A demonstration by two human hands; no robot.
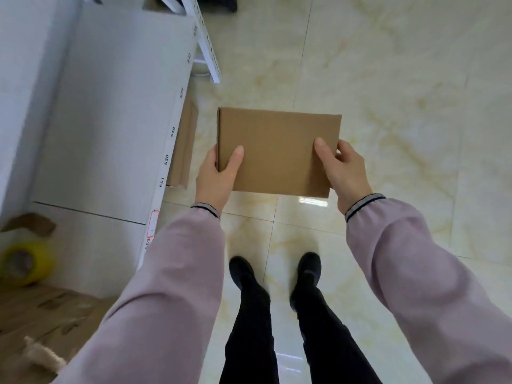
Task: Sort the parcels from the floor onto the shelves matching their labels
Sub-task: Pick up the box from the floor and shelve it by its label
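A flat brown cardboard parcel (278,151) is held level above the tiled floor, in front of me. My left hand (217,177) grips its near left corner, thumb on top. My right hand (345,173) grips its near right corner, thumb on top too. No label shows on the parcel's upper face. To the left runs a white shelf (110,112) whose front edge carries small numbers such as 549, 550 and 551. Another brown parcel (184,145) sits on a lower level under that shelf edge.
A yellow roll of tape (26,263) and a cardboard scrap (30,224) lie on the shelf at lower left, beside a brown carton top (47,311). A white perforated upright (206,40) stands at the shelf's far end. My feet (274,273) stand on the glossy marble-tile floor (401,92).
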